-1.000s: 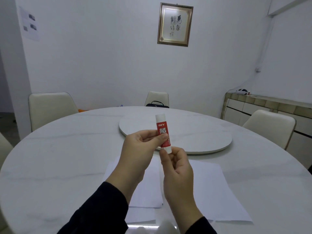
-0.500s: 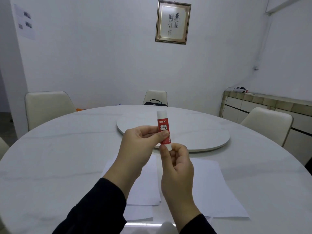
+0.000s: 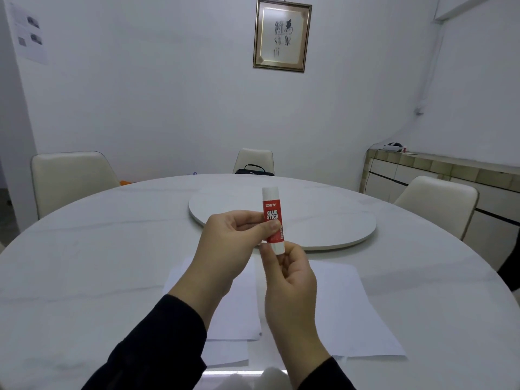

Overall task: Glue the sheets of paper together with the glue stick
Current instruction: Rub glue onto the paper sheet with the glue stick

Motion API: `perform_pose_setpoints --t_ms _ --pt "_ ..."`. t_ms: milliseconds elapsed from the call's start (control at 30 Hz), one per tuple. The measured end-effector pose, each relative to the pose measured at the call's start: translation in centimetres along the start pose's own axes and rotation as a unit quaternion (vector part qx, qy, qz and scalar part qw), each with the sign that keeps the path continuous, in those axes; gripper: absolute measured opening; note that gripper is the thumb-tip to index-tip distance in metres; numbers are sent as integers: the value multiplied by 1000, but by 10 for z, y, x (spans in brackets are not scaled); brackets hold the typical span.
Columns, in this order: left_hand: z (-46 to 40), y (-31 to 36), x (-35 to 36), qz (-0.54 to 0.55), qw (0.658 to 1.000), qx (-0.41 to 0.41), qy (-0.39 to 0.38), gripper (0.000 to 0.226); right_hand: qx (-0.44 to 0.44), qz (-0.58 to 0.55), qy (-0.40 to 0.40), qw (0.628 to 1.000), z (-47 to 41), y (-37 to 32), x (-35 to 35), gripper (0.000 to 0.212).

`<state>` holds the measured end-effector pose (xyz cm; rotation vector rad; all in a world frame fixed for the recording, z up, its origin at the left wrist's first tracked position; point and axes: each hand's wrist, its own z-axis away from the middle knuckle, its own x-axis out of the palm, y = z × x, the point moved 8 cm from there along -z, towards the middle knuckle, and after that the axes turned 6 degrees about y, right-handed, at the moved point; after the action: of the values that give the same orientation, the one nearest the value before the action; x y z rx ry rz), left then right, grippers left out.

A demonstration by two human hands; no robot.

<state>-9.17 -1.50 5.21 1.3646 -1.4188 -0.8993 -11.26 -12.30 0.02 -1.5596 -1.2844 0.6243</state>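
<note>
A red and white glue stick (image 3: 272, 213) stands upright in the air above the table, its white cap on top. My left hand (image 3: 229, 243) grips its red body between thumb and fingers. My right hand (image 3: 287, 274) pinches the white base from below. White sheets of paper lie on the table under my hands: one sheet (image 3: 357, 313) to the right, another sheet (image 3: 239, 308) to the left, partly hidden by my arms, with a further sheet edge (image 3: 228, 353) showing beneath it.
The round white marble table (image 3: 84, 277) carries a raised turntable (image 3: 323, 220) in its middle. Cream chairs stand at the left (image 3: 70, 178), far side (image 3: 254, 159) and right (image 3: 436, 204). A low cabinet (image 3: 436, 173) runs along the right wall.
The glue stick has straightened slightly toward upright. Both hands keep their hold in the same place, and the view has tilted up a little.
</note>
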Motion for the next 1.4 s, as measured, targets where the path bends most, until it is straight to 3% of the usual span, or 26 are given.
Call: perform_pose_setpoints --t_ms 100,133,200,267,333,433,533,633,767,900,967,1067,1133,1200,1267,1400 --pt "1 0 2 6 1000 -2 -14 10 90 -124 -56 987 4 4 10 37" --pt "0 -1 2 10 1000 -5 -20 10 156 -223 -90 958 7 8 17 38" --pt "0 -3 2 15 999 -16 -30 9 273 -399 -160 861 15 15 34 46" --pt "0 -6 3 10 999 -18 -33 10 308 -467 -185 808 18 18 40 54" --pt "-1 -7 1 -4 1000 -13 -21 13 303 -427 -163 836 14 25 37 57" --pt "-3 -6 -3 -4 1000 -5 1 9 219 -230 -63 946 5 28 16 48" --pt "-3 -7 -3 -4 1000 -2 8 5 121 -113 -17 986 0 21 6 41" --pt "-2 -7 -1 -2 1000 -4 -8 5 158 -193 -50 967 4 20 14 38" --pt "-5 -10 -5 -5 1000 -8 -7 10 308 -372 -125 867 11 28 33 46" --pt "-4 -16 -3 -49 998 -19 -25 9 287 -365 -92 881 1 28 31 36" --pt "-10 -19 -7 -125 992 -6 -33 18 275 -367 -49 887 -7 30 23 25" --pt "-31 -33 -56 -317 946 3 61 42 256 -356 13 898 -26 37 -4 19" --pt "-35 -58 -93 -507 854 -68 89 59 227 -307 49 923 -37 39 -27 16" --pt "-26 -90 -110 -621 766 -159 49 74 212 -263 67 939 -43 44 -43 15" --pt "-17 -108 -111 -646 740 -185 28 76 220 -251 86 939 -44 54 -52 11" --pt "-22 -116 -111 -658 734 -165 45 67 260 -260 122 922 -44 75 -62 14"
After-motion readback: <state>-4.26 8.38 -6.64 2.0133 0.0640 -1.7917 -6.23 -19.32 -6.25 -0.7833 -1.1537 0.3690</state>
